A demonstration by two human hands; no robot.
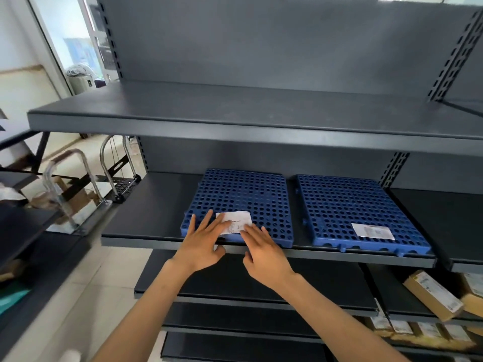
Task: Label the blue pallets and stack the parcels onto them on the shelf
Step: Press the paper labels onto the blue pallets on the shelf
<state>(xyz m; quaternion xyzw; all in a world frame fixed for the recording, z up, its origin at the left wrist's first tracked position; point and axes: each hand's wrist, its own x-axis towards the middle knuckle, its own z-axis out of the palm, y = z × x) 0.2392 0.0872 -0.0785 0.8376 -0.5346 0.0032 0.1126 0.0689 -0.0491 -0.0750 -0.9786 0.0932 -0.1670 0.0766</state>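
Two blue perforated pallets lie side by side on the dark middle shelf. The left pallet carries a white label at its front edge. My left hand lies flat with straight fingers on the label's left part. My right hand presses its fingertips on the label's right lower corner. The right pallet bears its own white label near the front. Brown cardboard parcels with labels sit on lower shelves at the bottom right.
An empty grey shelf board hangs above the pallets. A metal hand trolley with boxes stands on the floor to the left. More dark shelf boards lie below my arms.
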